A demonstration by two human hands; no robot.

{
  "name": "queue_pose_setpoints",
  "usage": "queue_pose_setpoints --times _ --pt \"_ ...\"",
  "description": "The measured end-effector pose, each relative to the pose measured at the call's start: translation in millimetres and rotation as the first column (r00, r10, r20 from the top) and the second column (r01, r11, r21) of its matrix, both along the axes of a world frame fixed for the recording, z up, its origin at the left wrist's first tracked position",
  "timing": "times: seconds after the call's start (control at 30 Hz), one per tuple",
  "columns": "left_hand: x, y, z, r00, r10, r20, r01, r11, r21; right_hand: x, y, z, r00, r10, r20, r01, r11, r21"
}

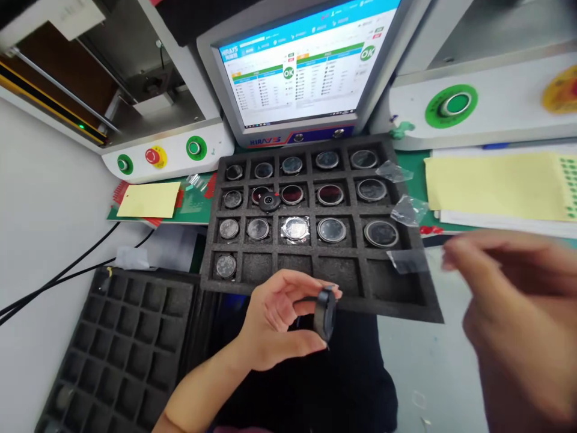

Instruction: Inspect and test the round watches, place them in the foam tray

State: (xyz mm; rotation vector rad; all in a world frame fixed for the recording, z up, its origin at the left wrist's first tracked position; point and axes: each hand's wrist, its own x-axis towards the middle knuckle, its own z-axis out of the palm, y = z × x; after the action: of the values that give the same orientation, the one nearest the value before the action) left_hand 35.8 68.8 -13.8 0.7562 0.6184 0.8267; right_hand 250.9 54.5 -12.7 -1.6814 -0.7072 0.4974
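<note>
My left hand (282, 322) grips a round dark smartwatch body (325, 314) on edge between thumb and fingers, in front of the foam tray. At the right, my right hand (509, 313) is blurred, with thumb and forefinger pinched at the end of a strip of clear plastic film (408, 261) that lies over the tray's right edge. The black foam tray (315, 294) has rows of round watch bodies in its compartments. One watch body (295, 229) has shiny clear wrap around it. Another one (269, 201) lies back side up, across a divider.
A monitor (297, 66) showing two OK marks stands behind the tray, between two machines with green buttons (457, 104). More film pieces (409, 210) cling to the tray's right edge. Yellow paper (496, 186) lies right, another foam tray (130, 343) lower left. Cables (58, 278) hang at left.
</note>
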Motion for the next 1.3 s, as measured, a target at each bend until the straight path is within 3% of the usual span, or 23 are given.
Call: queue_pose_setpoints --times 0.1,0.23,0.3,0.4,0.47,0.5,0.57,0.63,0.7,0.73,0.8,0.87,0.97,1.07,1.1,1.17,1.23,1.3 --pt "-1 -4 2.8 0.999 -0.013 -0.042 0.015 0.999 0.046 -29 -35 6.9 0.961 0.218 -0.168 -0.221 0.975 0.002" --pt "-4 -12 4.4 0.996 0.017 -0.086 -0.007 0.993 0.114 -57 -55 -5.9 0.813 0.4 -0.424 -0.382 0.915 0.131" --pt "-6 -16 2.7 0.985 0.094 -0.142 -0.052 0.96 0.276 -68 -56 -12.1 0.652 0.471 -0.594 -0.44 0.873 0.209" --pt "-9 -23 -2.0 0.968 0.169 -0.184 -0.044 0.84 0.541 -77 -54 -13.1 0.354 0.466 -0.811 -0.489 0.831 0.264" --pt "-11 -27 -4.7 0.973 0.147 -0.179 -0.012 0.802 0.597 -78 -53 -9.9 0.236 0.424 -0.875 -0.48 0.833 0.274" --pt "-12 -28 -5.5 0.975 0.139 -0.175 -0.005 0.799 0.602 -76 -53 -8.0 0.215 0.417 -0.883 -0.47 0.837 0.281" --pt "-14 -29 -5.5 0.965 0.169 -0.203 -0.02 0.813 0.583 -69 -54 -4.4 0.248 0.451 -0.857 -0.463 0.832 0.304" --pt "-17 -27 -4.4 0.95 0.18 -0.256 -0.043 0.884 0.465 -59 -56 -0.7 0.381 0.519 -0.765 -0.5 0.812 0.302" --pt "-20 -21 -4.4 0.967 0.03 -0.252 0.012 0.987 0.162 -49 -56 3.9 0.539 0.599 -0.592 -0.578 0.774 0.258" --pt "-22 -17 -5.5 0.977 -0.101 -0.188 0.097 0.995 -0.029 -45 -56 6.6 0.593 0.637 -0.492 -0.621 0.751 0.224" --pt "-25 -12 -9.9 0.942 -0.334 0.028 0.325 0.893 -0.312 -40 -54 12.4 0.619 0.716 -0.323 -0.71 0.686 0.16" --pt "-27 -10 -15.7 0.877 -0.439 0.194 0.479 0.776 -0.411 -39 -51 17.4 0.58 0.774 -0.253 -0.782 0.616 0.091" --pt "-26 -12 -21.9 0.852 -0.446 0.274 0.523 0.741 -0.42 -40 -47 21.3 0.524 0.81 -0.263 -0.839 0.544 0.001" --pt "-23 -16 -21.9 0.872 -0.392 0.291 0.482 0.788 -0.383 -41 -45 21.0 0.516 0.821 -0.245 -0.846 0.534 0.006" --pt "-22 -18 -20.7 0.893 -0.355 0.276 0.439 0.824 -0.358 -41 -46 20.4 0.55 0.807 -0.217 -0.823 0.568 0.026" --pt "-22 -20 -17.3 0.946 -0.251 0.205 0.302 0.914 -0.272 -43 -50 18.8 0.676 0.721 -0.153 -0.721 0.69 0.068" --pt "-23 -22 -13.4 0.982 -0.15 0.116 0.163 0.98 -0.115 -46 -58 16.8 0.787 0.601 -0.142 -0.591 0.799 0.109" --pt "-23 -23 -9.8 0.997 -0.072 0.026 0.07 0.994 0.084 -50 -66 14.5 0.808 0.547 -0.22 -0.529 0.837 0.139"
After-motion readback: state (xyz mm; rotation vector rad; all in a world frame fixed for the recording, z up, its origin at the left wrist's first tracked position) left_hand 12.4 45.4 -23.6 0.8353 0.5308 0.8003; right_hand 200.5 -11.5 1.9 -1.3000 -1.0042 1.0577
